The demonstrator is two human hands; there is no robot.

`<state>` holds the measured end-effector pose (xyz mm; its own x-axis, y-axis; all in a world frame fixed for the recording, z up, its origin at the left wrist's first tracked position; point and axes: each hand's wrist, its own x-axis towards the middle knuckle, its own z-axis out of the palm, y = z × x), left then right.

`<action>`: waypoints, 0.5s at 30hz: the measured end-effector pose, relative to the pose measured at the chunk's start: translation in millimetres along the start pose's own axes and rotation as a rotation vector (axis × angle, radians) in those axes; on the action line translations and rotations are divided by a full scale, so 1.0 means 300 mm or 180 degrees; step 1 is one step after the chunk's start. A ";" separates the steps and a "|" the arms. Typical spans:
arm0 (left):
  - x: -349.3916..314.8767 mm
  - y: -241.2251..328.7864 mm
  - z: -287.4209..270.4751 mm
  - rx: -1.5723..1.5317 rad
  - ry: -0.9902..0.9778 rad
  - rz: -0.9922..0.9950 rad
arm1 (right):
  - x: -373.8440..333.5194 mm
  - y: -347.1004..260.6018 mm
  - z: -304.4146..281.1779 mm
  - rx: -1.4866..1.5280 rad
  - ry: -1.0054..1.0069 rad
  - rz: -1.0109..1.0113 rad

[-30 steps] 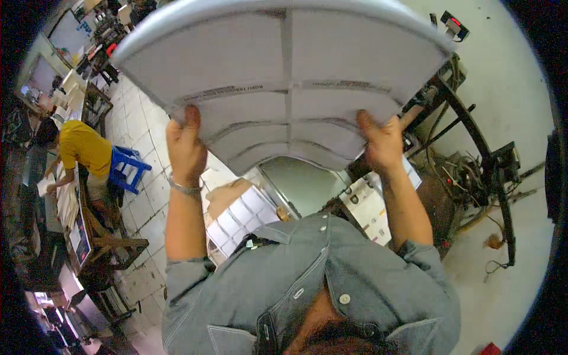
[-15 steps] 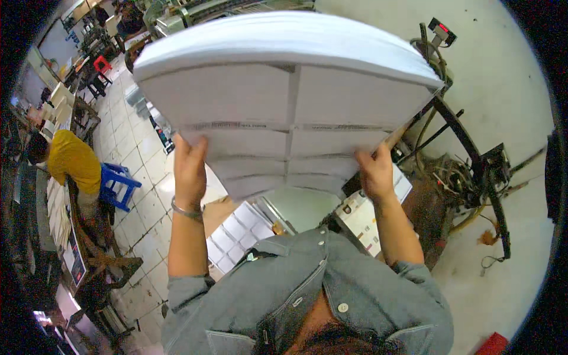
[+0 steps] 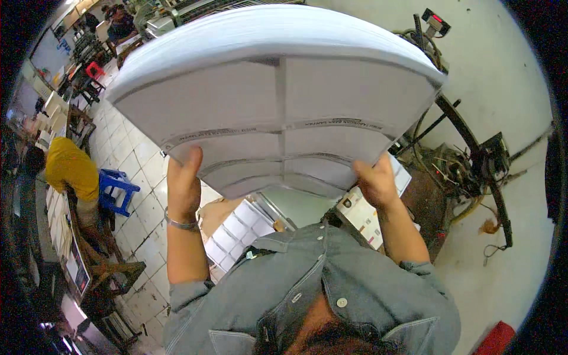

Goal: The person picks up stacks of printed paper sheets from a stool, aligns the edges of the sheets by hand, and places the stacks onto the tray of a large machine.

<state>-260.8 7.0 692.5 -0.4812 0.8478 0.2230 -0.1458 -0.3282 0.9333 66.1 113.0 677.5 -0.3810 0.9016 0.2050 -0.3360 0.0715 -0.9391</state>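
Note:
A thick stack of large printed paper sheets (image 3: 231,94) is held up in front of me, its white edges fanned and bowed along the top. Printed panels, divided by grey lines, cover the face turned toward me. My left hand (image 3: 185,183) grips the lower left side, thumb pressed on the face and fingers hidden behind. On the lower right side my right hand (image 3: 377,180) grips in the same way. Below the raised stack, between my forearms, lies another pile of printed sheets (image 3: 239,234) with a similar panel layout.
A control panel with buttons (image 3: 361,216) stands by my right forearm. Cables and a dark metal frame (image 3: 473,142) are against the right wall. On the left are a blue stool (image 3: 118,190), a person in a yellow shirt (image 3: 72,168) at a paper-covered bench, and a tiled floor.
The paper stack has shifted slightly left and come closer, its left side dipping lower. Both my hands still hold it and have moved a little downward.

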 end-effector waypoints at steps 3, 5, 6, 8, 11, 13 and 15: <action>0.013 -0.063 0.018 0.1136 0.0041 0.0196 | -0.010 0.032 -0.021 0.0003 0.0005 -0.0286; 0.033 -0.081 -0.022 0.1878 0.0119 0.0008 | 0.009 0.019 -0.096 -0.0601 -0.0179 0.0034; 0.045 -0.102 -0.054 0.1440 0.0344 -0.0288 | 0.024 -0.010 -0.076 -0.0684 0.0011 0.0459; 0.087 -0.167 -0.131 0.0376 0.0382 -0.0186 | 0.046 0.004 -0.019 -0.0355 0.0143 0.0541; 0.111 -0.152 -0.124 -0.0497 -0.0020 -0.0132 | 0.070 0.041 -0.021 -0.0526 -0.0185 -0.0514; 0.110 -0.141 -0.052 -0.0166 0.0042 0.0114 | 0.070 0.063 -0.030 -0.0443 -0.0029 -0.0646; 0.111 -0.149 -0.006 0.0286 -0.0102 0.0710 | 0.037 0.045 -0.019 -0.0301 -0.0075 -0.0648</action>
<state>-272.0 49.2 657.6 -0.4650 0.7718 0.4337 0.0393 -0.4715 0.8810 62.3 126.4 665.5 -0.3340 0.8543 0.3982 -0.3262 0.2915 -0.8992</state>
